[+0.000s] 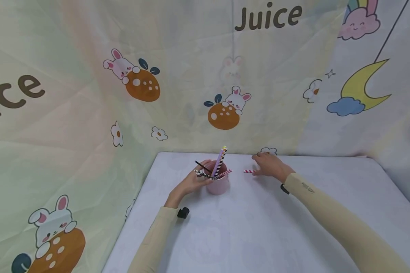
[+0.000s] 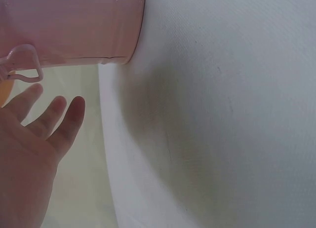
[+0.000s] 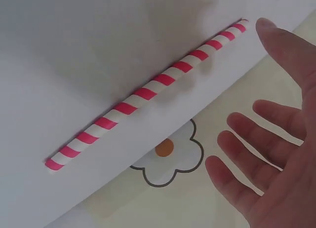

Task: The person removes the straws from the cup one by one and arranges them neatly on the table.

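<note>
Head view shows most straws (image 1: 220,161) already standing in the pink cup (image 1: 218,184) that your left hand (image 1: 194,182) steadies, while one red-striped straw (image 3: 148,92) lies on the table (image 1: 276,227) beside your right hand (image 3: 276,164), fingers spread, not yet gripping.

A straw (image 1: 249,171) lies on the table (image 1: 294,227) right of the cup (image 1: 218,185).

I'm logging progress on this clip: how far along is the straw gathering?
Several straws already stand in the pink cup, which the left hand touches. The open right hand hovers at a red-striped straw lying on the table; that one is left to lift.
</note>
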Demonstrator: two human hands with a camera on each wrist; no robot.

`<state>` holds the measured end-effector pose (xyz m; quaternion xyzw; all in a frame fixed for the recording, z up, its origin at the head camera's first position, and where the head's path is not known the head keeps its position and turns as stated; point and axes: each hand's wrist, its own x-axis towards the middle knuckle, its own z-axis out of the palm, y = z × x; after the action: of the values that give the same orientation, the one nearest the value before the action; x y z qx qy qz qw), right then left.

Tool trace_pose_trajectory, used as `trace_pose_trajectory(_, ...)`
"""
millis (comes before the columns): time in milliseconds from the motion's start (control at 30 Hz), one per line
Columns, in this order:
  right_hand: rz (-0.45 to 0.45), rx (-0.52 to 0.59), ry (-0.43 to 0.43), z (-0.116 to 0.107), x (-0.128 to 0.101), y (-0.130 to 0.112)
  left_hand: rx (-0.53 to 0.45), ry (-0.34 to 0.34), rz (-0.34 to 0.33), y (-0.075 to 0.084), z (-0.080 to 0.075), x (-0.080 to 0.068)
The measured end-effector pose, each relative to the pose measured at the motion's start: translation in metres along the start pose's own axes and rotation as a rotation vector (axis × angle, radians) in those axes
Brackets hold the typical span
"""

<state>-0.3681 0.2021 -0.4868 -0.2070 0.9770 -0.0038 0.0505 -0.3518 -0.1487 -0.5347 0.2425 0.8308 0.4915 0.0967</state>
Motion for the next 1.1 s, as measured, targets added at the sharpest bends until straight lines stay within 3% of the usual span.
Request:
trace_pose_trajectory(167,0.052,0.103,-0.008,-0.004,0.000,-0.009,0.010,0.002,-0.028,0.001,0.000,-0.001)
trace_pose_trajectory(433,0.019,0.188,0.052,-0.012,-0.005,-0.029,0.031,0.011,-0.084,0.002,0.000,-0.003)
trace_pose_trajectory(567,-0.017,0.239,0.098,-0.012,-0.010,-0.037,0.032,0.014,-0.084,0.003,0.000,-0.002)
trace_pose_trajectory(933,-0.068,0.547,0.146,-0.007,-0.024,-0.059,0.038,0.015,-0.060,0.003,0.000,-0.003)
trace_pose_trajectory(1100,-0.096,0.626,0.176,-0.004,-0.028,-0.068,0.043,0.009,-0.050,0.003,0.000,-0.002)
